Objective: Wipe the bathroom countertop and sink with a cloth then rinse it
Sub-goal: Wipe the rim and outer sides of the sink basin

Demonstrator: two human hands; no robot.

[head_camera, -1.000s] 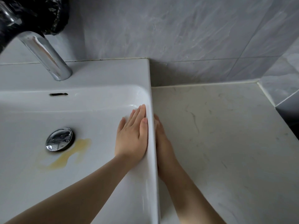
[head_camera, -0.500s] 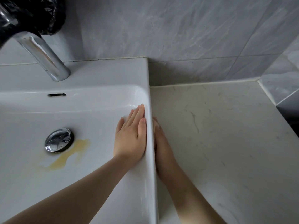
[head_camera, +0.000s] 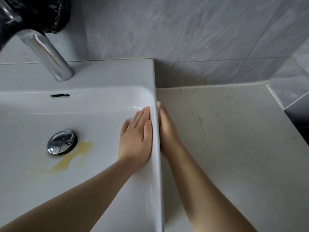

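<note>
A white ceramic sink [head_camera: 107, 76] fills the left half of the view, with a yellowish stain [head_camera: 71, 159] beside its chrome drain plug [head_camera: 61, 142]. My left hand [head_camera: 136, 139] lies flat with straight fingers on the inside of the sink's right wall. My right hand [head_camera: 167, 129] lies flat with straight fingers against the outside of that same wall, down on the pale marbled countertop [head_camera: 234, 148]. Its palm is hidden behind the rim. No cloth is in view.
A chrome faucet [head_camera: 46, 52] rises at the back left, its top wrapped in black plastic [head_camera: 33, 12]. An overflow slot [head_camera: 60, 95] sits in the sink's back wall. Grey tiled walls [head_camera: 200, 30] close off the back and the right side.
Both hands stay on either side of the sink's right wall. My right hand has slid a little further toward the back wall. The view has shifted slightly.
</note>
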